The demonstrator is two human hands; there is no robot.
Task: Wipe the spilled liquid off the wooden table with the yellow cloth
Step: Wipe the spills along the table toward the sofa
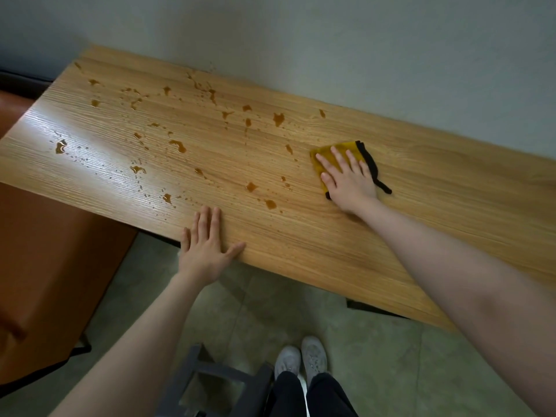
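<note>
A long wooden table (301,236) runs along a pale wall. Brown liquid (177,145) lies spattered in several puddles and drops over its left and middle parts. The yellow cloth (326,155), edged in black, lies flat on the table right of the spill. My right hand (349,179) presses on the cloth with straight, spread fingers and covers most of it. At the table's near edge, my left hand (207,245) rests flat with its fingers straight, just below the nearest drops.
An orange-brown cabinet (45,266) stands at the left, below the table's end. A grey metal stool frame (210,383) sits on the tiled floor beside my feet (301,359). The wall (331,40) rises directly behind the table.
</note>
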